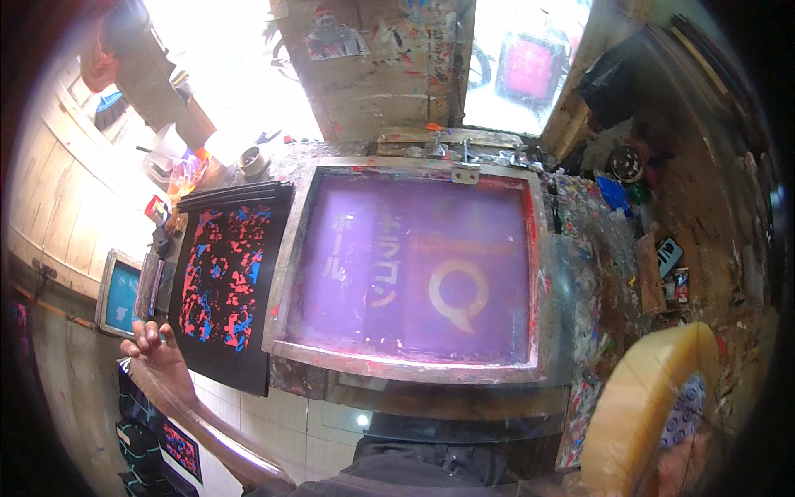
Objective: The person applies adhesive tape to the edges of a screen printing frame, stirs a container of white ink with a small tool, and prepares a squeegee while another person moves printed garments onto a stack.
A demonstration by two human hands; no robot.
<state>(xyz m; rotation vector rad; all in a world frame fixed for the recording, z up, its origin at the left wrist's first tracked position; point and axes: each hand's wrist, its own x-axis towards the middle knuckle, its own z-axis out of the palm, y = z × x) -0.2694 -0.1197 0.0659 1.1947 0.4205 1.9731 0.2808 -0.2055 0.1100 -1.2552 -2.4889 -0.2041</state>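
A large yellowish roll of clear packing tape (629,414) with a purple core is in my right hand (683,464), close at the lower right. My right fingers are partly hidden behind the roll. At the lower left, my left hand (161,364) has curled fingers at the end of a shiny clear tape strip (219,439). The strip runs down past my left forearm, and a see-through band crosses toward the roll. Between my hands, and farther off, a screen-printing frame (406,373) with purple mesh (373,323) lies on the bench, light lettering and a ring shape showing in the mesh.
Black sheets (277,248) with a red and blue print stack left of the frame. A metal hinge clamp (465,174) holds the frame's far edge. Smaller teal screen (122,294) stands at far left. Paint-spattered bench (584,248) extends right, with a cardboard box (650,273) beyond.
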